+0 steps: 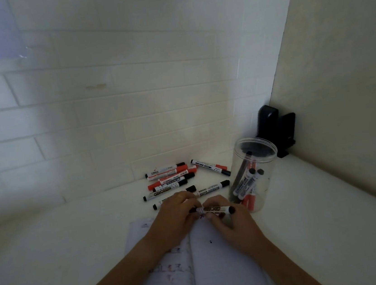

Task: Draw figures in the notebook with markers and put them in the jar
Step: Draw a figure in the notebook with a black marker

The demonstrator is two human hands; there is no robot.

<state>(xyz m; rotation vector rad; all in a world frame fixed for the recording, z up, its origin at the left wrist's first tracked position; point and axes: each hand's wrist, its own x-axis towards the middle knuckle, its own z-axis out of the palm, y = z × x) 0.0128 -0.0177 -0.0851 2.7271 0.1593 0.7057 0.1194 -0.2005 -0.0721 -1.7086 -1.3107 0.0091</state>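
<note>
Hands are meeting over an open notebook (220, 256) lying on a white surface (65, 252), both gripping one black-capped marker (210, 209) held crosswise above the top of the pages. Fingers of the left hand (179, 216) are curling round the marker's left end, while the right hand (234, 222) is pinching its right part, the black end poking out beside the knuckles. Whether the cap is on or coming off is not possible to tell. Faint drawn marks are showing on the left page, and a small dark dot is sitting on the right page. A clear plastic jar (254, 172) is standing just right of the hands, lid off, already holding several markers leaning inside. Loose red and black markers (172, 177) are lying scattered behind the hands, near the tiled wall (106, 105). A black object (275, 129) is resting in the corner behind the jar.
</note>
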